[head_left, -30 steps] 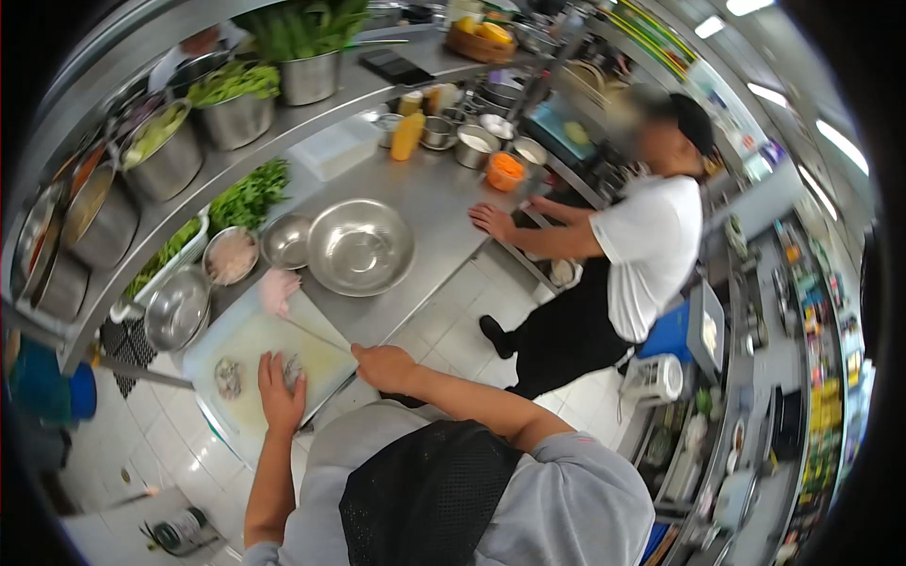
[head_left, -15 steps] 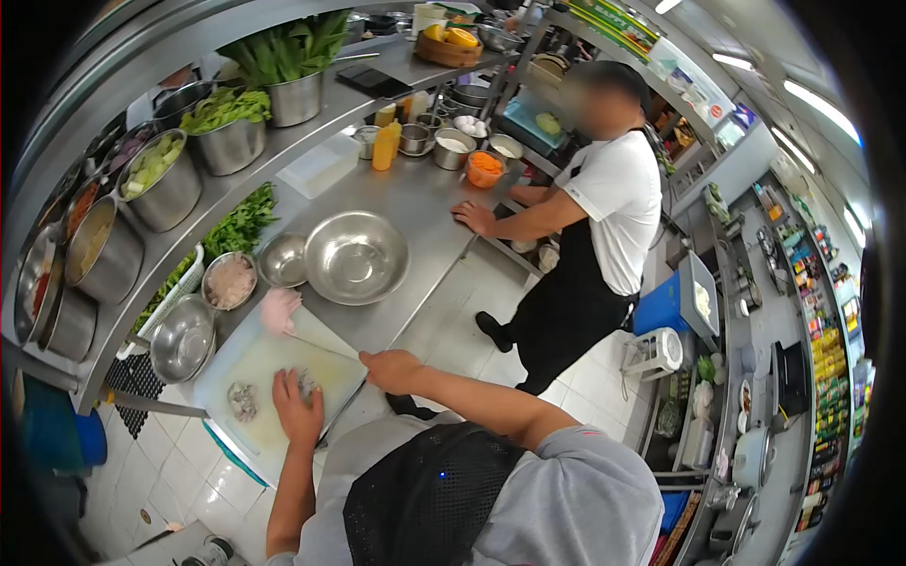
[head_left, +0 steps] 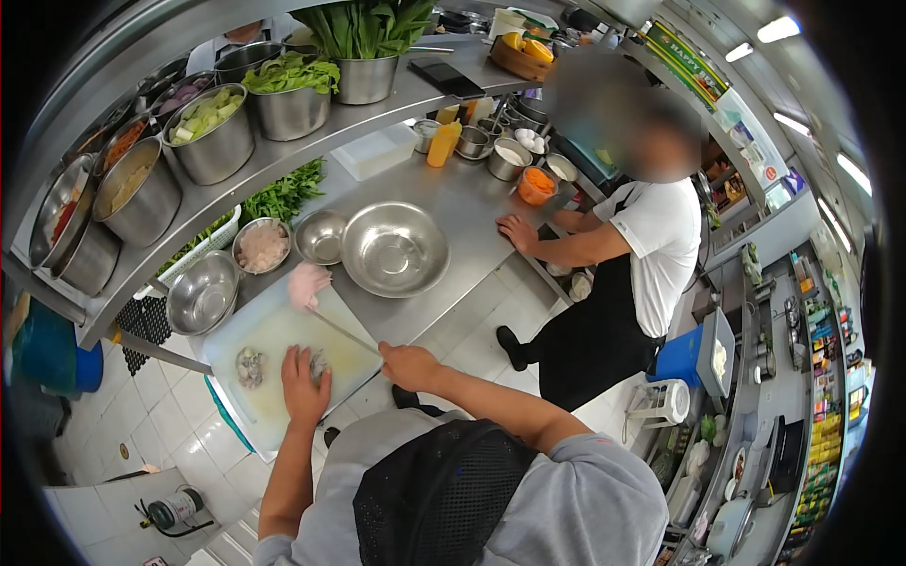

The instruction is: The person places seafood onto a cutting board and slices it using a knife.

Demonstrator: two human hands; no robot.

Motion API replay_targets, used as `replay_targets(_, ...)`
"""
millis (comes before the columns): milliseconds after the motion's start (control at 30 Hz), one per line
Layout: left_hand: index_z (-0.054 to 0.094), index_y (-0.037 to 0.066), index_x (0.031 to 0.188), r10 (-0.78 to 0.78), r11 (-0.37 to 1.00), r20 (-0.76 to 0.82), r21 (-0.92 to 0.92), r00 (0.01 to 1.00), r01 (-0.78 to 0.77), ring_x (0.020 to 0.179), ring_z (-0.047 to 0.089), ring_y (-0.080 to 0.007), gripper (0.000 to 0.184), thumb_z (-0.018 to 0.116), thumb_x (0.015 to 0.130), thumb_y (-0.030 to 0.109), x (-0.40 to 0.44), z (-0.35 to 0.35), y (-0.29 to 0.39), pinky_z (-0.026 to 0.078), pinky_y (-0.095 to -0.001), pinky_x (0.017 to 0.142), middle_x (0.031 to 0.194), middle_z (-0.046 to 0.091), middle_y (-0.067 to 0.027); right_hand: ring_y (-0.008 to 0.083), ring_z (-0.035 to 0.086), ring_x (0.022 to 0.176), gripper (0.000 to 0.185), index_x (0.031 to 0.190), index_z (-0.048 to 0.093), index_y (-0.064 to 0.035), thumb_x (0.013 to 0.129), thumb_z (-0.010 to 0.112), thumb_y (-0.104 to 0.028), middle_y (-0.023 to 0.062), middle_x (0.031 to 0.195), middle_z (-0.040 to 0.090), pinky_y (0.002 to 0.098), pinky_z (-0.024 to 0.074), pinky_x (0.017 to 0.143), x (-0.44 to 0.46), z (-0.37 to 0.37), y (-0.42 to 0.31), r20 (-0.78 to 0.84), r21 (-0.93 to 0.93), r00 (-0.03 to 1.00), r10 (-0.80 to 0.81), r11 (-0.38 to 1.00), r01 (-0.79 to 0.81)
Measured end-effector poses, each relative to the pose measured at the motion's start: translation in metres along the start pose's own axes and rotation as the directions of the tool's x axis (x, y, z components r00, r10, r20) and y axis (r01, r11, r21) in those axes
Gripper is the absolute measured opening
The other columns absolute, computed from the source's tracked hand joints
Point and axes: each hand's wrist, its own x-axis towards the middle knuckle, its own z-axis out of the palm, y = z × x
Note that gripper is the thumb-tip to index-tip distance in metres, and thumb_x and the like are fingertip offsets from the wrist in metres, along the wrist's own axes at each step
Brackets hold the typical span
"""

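At the near corner of the steel table (head_left: pixel 479 224), in the head view, a pale cutting board (head_left: pixel 276 328) lies under the person's two bare hands. The left hand (head_left: pixel 304 382) rests on it palm down, fairly wide, with the fingers extended; a small greyish food piece (head_left: pixel 319 361) lies beside its fingers and thumb, partly hidden, and whether they pinch it I cannot tell. A greyish heap (head_left: pixel 250 367) of similar look sits on the board to the left of that hand, apart from it. The right hand (head_left: pixel 411 366) is closed around the handle of a knife (head_left: pixel 345 330), at the board's right edge. The blade slants up and left across the board, its far end at a pink lump (head_left: pixel 308 285) by the board's upper edge; what the lump is I cannot make out.

Just beyond the board stand a bowl of pink pieces (head_left: pixel 263 246), a small metal bowl (head_left: pixel 321 237) and a large metal bowl (head_left: pixel 395 249), with another metal bowl (head_left: pixel 203 293) beside the board's upper left corner. Farther along the table are a yellow bottle (head_left: pixel 444 144) and a container of orange pieces (head_left: pixel 537 186). To the right, a co-worker in a white shirt (head_left: pixel 662 222) has a hand on the table edge.
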Motion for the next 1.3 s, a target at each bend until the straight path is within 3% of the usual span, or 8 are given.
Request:
replay_targets(133,0.059,-0.002,0.150,-0.012,1.000,-0.008,0.019,1.000,0.012,0.153,0.045,-0.0490,0.064,0.079,0.094,0.022,0.000,0.003,0.000,0.037,-0.0554,0.128,0.163,0.050,-0.0292,0.0492,0.075,0.105,0.037,0.127,0.054,0.0025,0.105,0.063,-0.026,0.0294,0.107,0.077,0.0601,0.0583,0.093,0.002,-0.003,0.003,0.027,0.027,0.999,0.020,0.999,-0.021)
replay_targets(333,0.060,-0.002,0.149,-0.014,0.999,-0.004,0.029,1.000,0.014,0.152,0.046,-0.0493,0.062,0.079,0.095,0.022,0.001,0.001,0.001,0.038,-0.0557,0.128,0.161,0.051,-0.0295,0.0501,0.074,0.102,0.036,0.128,0.050,0.0028,0.108,0.061,-0.026,0.0283,0.103,0.077,0.0609,0.0575,0.090,0.003,0.000,0.010,-0.010,0.043,0.999,-0.036,0.998,0.037)
replay_targets(767,0.061,-0.002,0.147,-0.011,1.000,0.005,0.029,1.000,0.010,0.151,0.046,-0.0492,0.060,0.078,0.096,0.025,0.002,0.000,0.001,0.038,-0.0562,0.127,0.160,0.053,-0.0296,0.0486,0.075,0.101,0.036,0.126,0.052,0.0018,0.108,0.063,-0.027,0.0276,0.103,0.077,0.0608,0.0589,0.087,0.001,0.003,0.003,-0.010,0.007,1.000,-0.005,1.000,0.005)
replay_targets(967,0.062,-0.002,0.147,-0.007,1.000,0.000,0.030,1.000,0.007,0.151,0.047,-0.0492,0.060,0.079,0.096,0.025,0.003,0.000,0.002,0.038,-0.0563,0.127,0.159,0.053,-0.0295,0.0487,0.076,0.102,0.037,0.126,0.052,0.0027,0.108,0.063,-0.027,0.0279,0.103,0.077,0.0607,0.0587,0.088,0.002,0.002,0.002,-0.014,0.011,1.000,-0.006,1.000,0.006)
replay_targets(1033,0.062,-0.003,0.146,-0.011,0.999,-0.005,0.041,1.000,0.011,0.151,0.048,-0.0493,0.060,0.079,0.096,0.025,0.002,0.001,0.001,0.038,-0.0563,0.127,0.159,0.054,-0.0296,0.0480,0.075,0.108,0.038,0.127,0.055,0.0035,0.105,0.065,-0.026,0.0296,0.109,0.077,0.0588,0.0583,0.095,0.000,-0.003,-0.004,0.015,0.014,0.999,0.041,0.999,-0.041)
replay_targets(1300,0.062,0.001,0.148,-0.033,0.999,-0.009,0.001,0.999,0.034,0.155,0.045,-0.0470,0.062,0.078,0.096,0.028,0.000,0.004,-0.008,0.036,-0.0565,0.130,0.161,0.052,-0.0263,0.0502,0.075,0.107,0.038,0.131,0.054,0.0032,0.105,0.062,-0.024,0.0314,0.109,0.077,0.0610,0.0578,0.095,0.008,0.000,0.000,0.053,-0.015,0.998,0.029,1.000,-0.028)
